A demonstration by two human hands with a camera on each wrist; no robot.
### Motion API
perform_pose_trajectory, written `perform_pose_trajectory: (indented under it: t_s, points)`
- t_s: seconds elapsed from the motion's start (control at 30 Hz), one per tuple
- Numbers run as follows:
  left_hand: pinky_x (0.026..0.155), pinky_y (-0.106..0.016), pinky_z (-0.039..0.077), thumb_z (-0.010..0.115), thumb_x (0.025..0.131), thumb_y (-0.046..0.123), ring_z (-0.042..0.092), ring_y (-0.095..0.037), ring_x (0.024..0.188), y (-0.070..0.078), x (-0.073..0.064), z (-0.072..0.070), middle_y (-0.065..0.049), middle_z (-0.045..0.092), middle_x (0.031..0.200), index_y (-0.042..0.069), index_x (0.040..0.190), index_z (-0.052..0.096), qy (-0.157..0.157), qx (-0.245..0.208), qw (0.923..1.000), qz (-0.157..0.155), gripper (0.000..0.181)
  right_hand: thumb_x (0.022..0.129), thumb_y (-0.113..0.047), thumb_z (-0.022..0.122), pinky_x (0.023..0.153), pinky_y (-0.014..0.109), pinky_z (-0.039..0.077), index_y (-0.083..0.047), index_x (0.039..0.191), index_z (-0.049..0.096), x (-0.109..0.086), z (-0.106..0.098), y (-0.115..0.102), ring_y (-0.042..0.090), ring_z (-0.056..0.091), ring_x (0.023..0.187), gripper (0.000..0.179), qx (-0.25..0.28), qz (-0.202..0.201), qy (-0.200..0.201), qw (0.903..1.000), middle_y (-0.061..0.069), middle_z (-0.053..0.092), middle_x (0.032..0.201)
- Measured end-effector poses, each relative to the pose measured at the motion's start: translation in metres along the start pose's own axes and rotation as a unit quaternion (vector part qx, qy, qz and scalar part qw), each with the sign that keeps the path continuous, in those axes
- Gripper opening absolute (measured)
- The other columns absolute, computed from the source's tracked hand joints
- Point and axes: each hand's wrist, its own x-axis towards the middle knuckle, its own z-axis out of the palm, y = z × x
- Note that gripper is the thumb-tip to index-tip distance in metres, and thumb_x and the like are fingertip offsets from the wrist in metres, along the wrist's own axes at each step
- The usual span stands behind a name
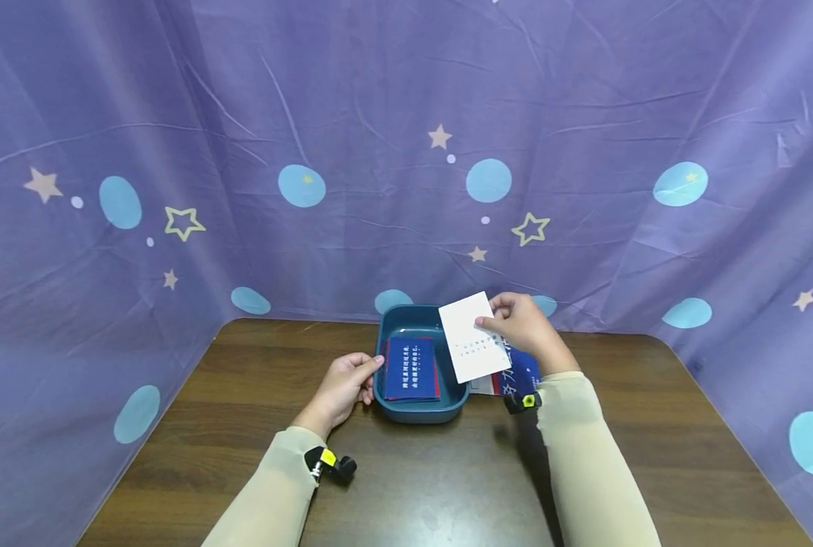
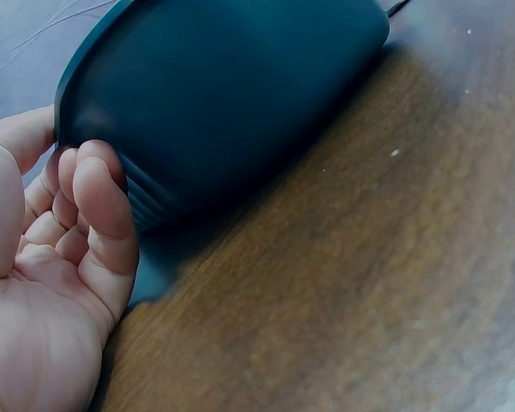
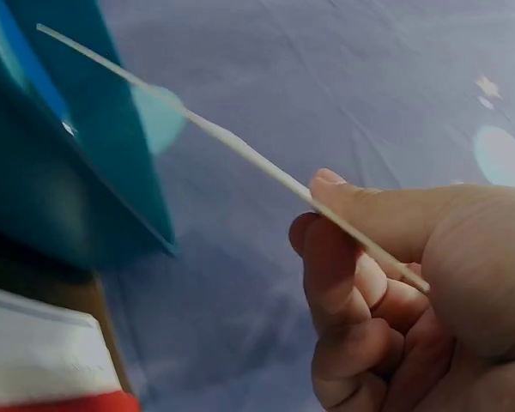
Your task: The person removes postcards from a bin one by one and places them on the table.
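Note:
A teal rectangular plastic basin [image 1: 420, 416] stands toward the back of the table. My left hand [image 1: 341, 386] holds its left rim, thumb on the edge and fingers curled against the outer wall [image 2: 232, 103]. Inside lie blue cards [image 1: 412, 368] with white writing, red edges showing beneath them. Between thumb and fingers my right hand [image 1: 524, 328] pinches a white card [image 1: 471, 334] with small printed characters. The card is tilted and overlaps the basin's right side in the head view; the right wrist view shows it edge-on [image 3: 257, 160].
Right of the basin, partly hidden by the right hand and white card, lie more printed cards [image 1: 524, 371] in blue, red and white. The brown wooden table [image 1: 242, 395] backs onto a purple curtain [image 1: 379, 114] with stars and dots. Each wrist wears a small black device [image 1: 338, 467].

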Motion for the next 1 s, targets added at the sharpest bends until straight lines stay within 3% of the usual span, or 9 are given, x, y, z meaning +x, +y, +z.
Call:
perform_pose_trajectory:
  t_s: [0.2, 0.47, 0.67, 0.77, 1.0]
  points:
    - [0.046, -0.020, 0.049, 0.073, 0.113, 0.020, 0.055, -0.009, 0.050, 0.001, 0.000, 0.000, 0.003, 0.056, 0.067, 0.006, 0.085, 0.063, -0.002, 0.002, 1.0000, -0.002, 0.033, 0.104, -0.027, 0.085, 0.054, 0.028, 0.034, -0.003, 0.119, 0.070, -0.010, -0.035, 0.011, 0.012, 0.043, 0.061, 0.032, -0.014, 0.038, 0.006, 0.9991, -0.007, 0.048, 0.066]
    - [0.046, -0.020, 0.048, 0.072, 0.113, 0.019, 0.055, -0.009, 0.050, 0.003, 0.000, -0.001, 0.003, 0.056, 0.067, 0.003, 0.087, 0.062, 0.003, 0.005, 1.0000, 0.001, 0.032, 0.103, -0.037, 0.084, 0.066, 0.032, 0.045, -0.002, 0.125, 0.067, -0.019, -0.065, 0.037, 0.016, 0.051, 0.072, 0.044, -0.063, 0.112, 0.006, 0.9917, -0.004, 0.055, 0.075]
    - [0.046, -0.020, 0.048, 0.072, 0.113, 0.018, 0.055, -0.009, 0.049, 0.002, 0.000, -0.002, 0.003, 0.056, 0.066, 0.003, 0.087, 0.062, 0.002, 0.003, 1.0000, -0.001, 0.031, 0.104, -0.029, 0.083, 0.073, 0.033, 0.052, 0.000, 0.119, 0.065, -0.025, -0.071, 0.070, 0.020, 0.060, 0.086, 0.037, -0.016, 0.183, 0.000, 0.9829, 0.002, 0.065, 0.090]
    - [0.046, -0.020, 0.048, 0.072, 0.113, 0.018, 0.055, -0.008, 0.049, 0.003, -0.001, 0.000, 0.003, 0.056, 0.066, 0.004, 0.087, 0.062, 0.001, 0.001, 1.0000, 0.001, 0.031, 0.104, -0.031, 0.084, 0.080, 0.034, 0.053, -0.003, 0.115, 0.068, -0.024, -0.070, 0.084, 0.024, 0.064, 0.095, 0.034, -0.018, 0.207, -0.003, 0.9781, 0.006, 0.070, 0.099]
    - [0.046, -0.020, 0.048, 0.072, 0.113, 0.018, 0.055, -0.009, 0.049, 0.003, 0.000, 0.002, 0.003, 0.057, 0.066, 0.005, 0.087, 0.064, 0.002, 0.003, 1.0000, 0.001, 0.030, 0.101, -0.039, 0.086, 0.083, 0.039, 0.046, -0.004, 0.110, 0.072, -0.022, -0.065, 0.103, 0.030, 0.056, 0.103, 0.039, -0.072, 0.190, -0.035, 0.9784, 0.010, 0.066, 0.104]
